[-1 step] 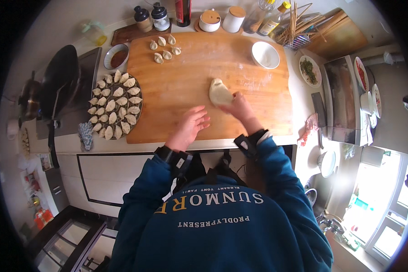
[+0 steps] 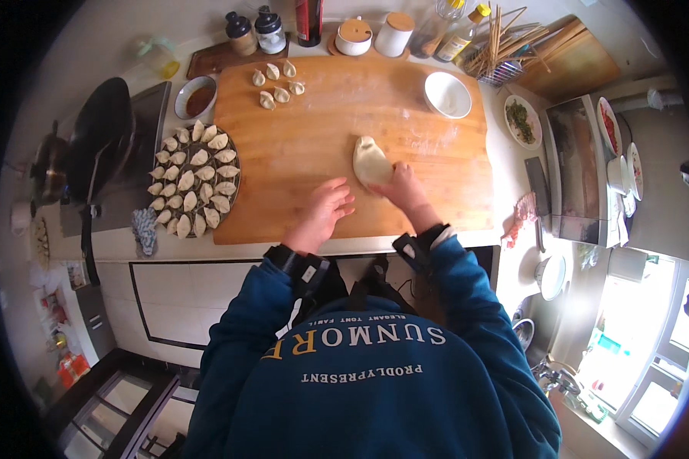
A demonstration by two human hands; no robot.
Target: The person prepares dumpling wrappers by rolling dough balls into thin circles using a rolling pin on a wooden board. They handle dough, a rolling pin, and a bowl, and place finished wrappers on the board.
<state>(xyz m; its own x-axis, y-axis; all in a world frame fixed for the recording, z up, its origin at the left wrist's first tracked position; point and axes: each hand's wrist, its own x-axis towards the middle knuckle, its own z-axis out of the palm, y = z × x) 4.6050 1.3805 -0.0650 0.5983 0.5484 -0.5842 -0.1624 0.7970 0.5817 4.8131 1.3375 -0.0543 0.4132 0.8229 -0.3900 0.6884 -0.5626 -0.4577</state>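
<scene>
A pale, smooth lump of dough lies on the wooden board, longer than it is wide, with a small fold at its far end. At its near right edge my right hand grips the dough, thumb and fingers closed on it. To the left, my left hand hovers near the board's front edge, empty. Its fingers are stretched out, slightly curved and apart from the dough.
Several dumplings sit at the board's far left. A round tray full of dumplings stands left of the board, near a bowl of reddish-brown sauce. A white bowl rests far right; a cleaver lies beyond the board's right edge.
My right hand has shifted slightly down toward me, and the dough's near end looks drawn that way. My left hand has hardly moved.
</scene>
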